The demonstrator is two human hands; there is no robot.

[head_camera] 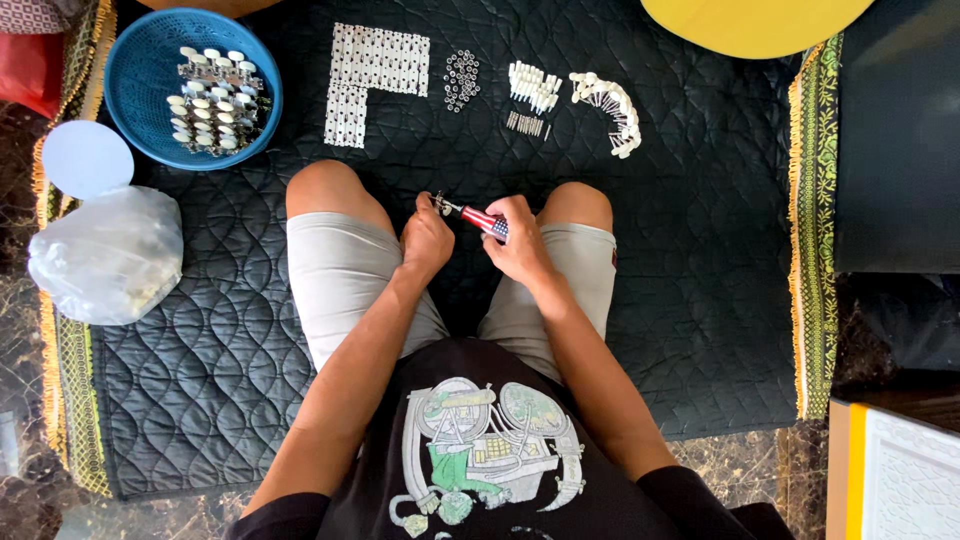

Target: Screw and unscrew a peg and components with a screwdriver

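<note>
A small metal part (440, 203) is pinched in the grip of the left hand (425, 240), just above the lap. A little screwdriver with a red handle (484, 221) is held tight in the right hand (520, 245), and its tip is touching the metal part. Both hands are closed around what they hold, between the two knees. The step in hand looks like a screw being turned into the part. For the next move, the tip has to be kept straight on the screw and the part held steady.

Further out, on the black quilted mat (700, 300), small pieces are laid in neat groups: flat white plates (370, 65), tiny rings (461, 78), white pegs (533, 88) and a curved row of white pins (610, 108). Finished-looking pieces with white knobs are piled in a blue basket (135, 60) at the far left. A plastic bag (105, 255) is lying beside the mat.
</note>
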